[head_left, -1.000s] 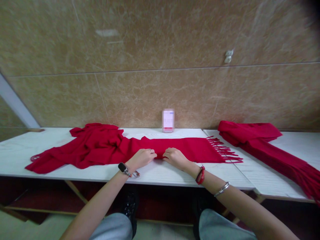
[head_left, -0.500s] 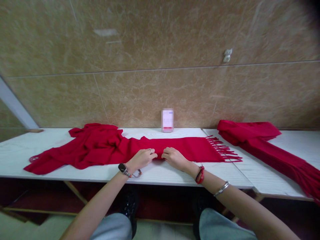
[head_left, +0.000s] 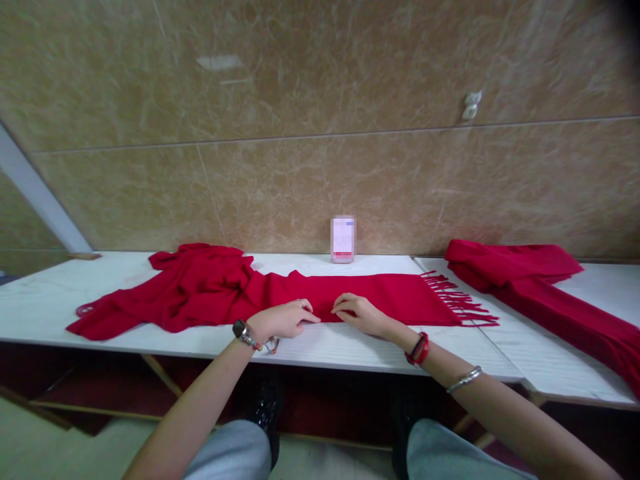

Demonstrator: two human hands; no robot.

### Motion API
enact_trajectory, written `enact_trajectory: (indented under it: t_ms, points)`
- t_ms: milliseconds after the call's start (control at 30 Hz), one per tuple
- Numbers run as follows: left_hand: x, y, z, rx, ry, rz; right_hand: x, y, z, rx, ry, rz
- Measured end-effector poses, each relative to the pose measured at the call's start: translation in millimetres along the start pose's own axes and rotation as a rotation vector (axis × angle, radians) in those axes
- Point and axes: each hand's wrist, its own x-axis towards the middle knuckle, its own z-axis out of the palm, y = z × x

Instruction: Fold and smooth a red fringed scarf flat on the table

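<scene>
White tabletop (head_left: 310, 350) is stretching along a marbled tan wall (head_left: 280, 193), with a long red scarf (head_left: 390, 293) lying across it. At the scarf's near edge, the left hand (head_left: 285, 320) is extending its index finger, and the right hand (head_left: 361, 315), slightly apart from it, is curling its fingers loosely. Whether either is pinching cloth, I cannot tell. Leftward, the scarf's red cloth is bunching into a rumpled heap; rightward, it is lying flat, ending in fringe (head_left: 457, 300). Beyond the hands, a pixelated phone-like object (head_left: 343, 240) is standing upright near the wall. Farther right, another red scarf (head_left: 530, 277) is lying folded over.
</scene>
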Motion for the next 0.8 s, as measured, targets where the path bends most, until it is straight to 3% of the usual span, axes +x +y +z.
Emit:
enact_trajectory:
  t_ms: [133,267,433,600,800]
  points:
    - [5.5,-3.6,0.6,-0.006,0.01,0.003,19.9,3.9,3.8,-0.116,0.038,0.142]
    - [13.0,-8.8,2.7,0.052,0.081,-0.074,38.3,4.0,13.9,-0.303,-0.134,0.258]
    - [16.1,-9.0,13.2,0.186,0.153,-0.346,47.1,-4.8,31.7,-0.398,-0.357,0.261]
    - [9.1,-6.2,18.8,0.212,0.086,-0.539,39.9,-8.5,33.1,-0.461,-0.398,0.237]
    - [-2.4,-7.3,18.1,0.107,-0.079,-0.744,19.3,5.4,14.8,-0.519,-0.484,0.188]
